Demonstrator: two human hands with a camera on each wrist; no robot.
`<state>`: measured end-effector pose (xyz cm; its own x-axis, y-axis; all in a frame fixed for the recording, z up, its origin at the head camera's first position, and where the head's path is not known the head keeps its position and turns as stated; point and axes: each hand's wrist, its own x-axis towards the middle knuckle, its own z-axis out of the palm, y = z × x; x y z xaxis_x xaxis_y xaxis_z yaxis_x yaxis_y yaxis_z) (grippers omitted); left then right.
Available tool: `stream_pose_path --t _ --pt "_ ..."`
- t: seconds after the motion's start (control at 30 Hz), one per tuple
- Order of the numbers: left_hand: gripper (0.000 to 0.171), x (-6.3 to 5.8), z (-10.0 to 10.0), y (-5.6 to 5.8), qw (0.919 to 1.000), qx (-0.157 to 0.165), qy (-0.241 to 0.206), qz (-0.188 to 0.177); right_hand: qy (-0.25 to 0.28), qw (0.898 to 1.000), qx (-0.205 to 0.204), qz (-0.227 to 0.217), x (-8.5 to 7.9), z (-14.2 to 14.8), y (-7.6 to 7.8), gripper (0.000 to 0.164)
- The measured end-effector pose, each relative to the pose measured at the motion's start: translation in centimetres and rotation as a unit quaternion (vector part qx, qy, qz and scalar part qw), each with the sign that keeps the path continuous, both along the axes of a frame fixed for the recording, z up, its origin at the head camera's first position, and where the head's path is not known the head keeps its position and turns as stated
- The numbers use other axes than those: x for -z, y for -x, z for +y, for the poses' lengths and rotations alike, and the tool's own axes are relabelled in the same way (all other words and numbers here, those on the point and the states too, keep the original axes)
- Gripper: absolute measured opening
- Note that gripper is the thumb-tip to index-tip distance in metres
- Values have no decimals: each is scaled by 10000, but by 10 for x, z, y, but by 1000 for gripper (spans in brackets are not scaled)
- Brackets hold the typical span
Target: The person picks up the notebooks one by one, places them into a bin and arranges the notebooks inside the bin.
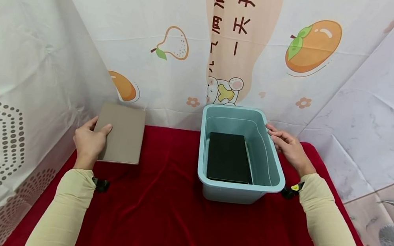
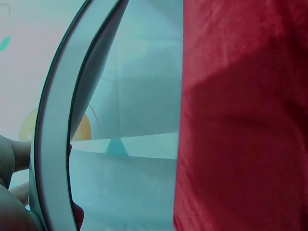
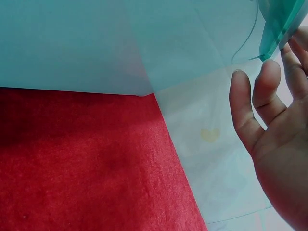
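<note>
My left hand (image 1: 90, 140) grips a grey-brown book (image 1: 124, 136) by its left side, with the thumb lying on the top cover. In the left wrist view, the white page block (image 2: 53, 125) shows edge-on and bowed between dark cover edges, and fingers reach around it. A light-blue plastic bin (image 1: 237, 186) stands right of centre. Inside it lies a flat black rectangular item (image 1: 229, 158) resembling a book. At the bin's right rim is my right hand (image 1: 288, 149), its fingertips touching the rim; the fingers look loosely bent in the right wrist view.
A red cloth (image 1: 160, 206) covers the table. Behind it hangs a white printed curtain (image 1: 173, 77) with fruit pictures and writing. More pale curtains (image 1: 28, 63) close off both sides. The bin's far end stands close to the back curtain.
</note>
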<state>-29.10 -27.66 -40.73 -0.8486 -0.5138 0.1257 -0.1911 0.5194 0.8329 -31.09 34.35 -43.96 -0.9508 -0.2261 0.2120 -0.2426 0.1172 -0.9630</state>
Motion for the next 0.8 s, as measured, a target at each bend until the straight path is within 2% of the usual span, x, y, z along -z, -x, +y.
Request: stream_pose_path --t 0.4,0.5,0.7,0.8 --pt "60 -17 8 3 9997 30 100 225 48 10000 -25 -1 0 0 0 26" --pt "60 -23 10 3 9997 66 -22 235 33 10000 -3 -20 -1 0 1 27" --pt "60 -32 17 4 9980 271 -548 140 -17 10000 39 -47 0 1 1 28" --pt "60 -35 21 5 9975 276 -638 125 -32 10000 26 -59 1 1 1 29"
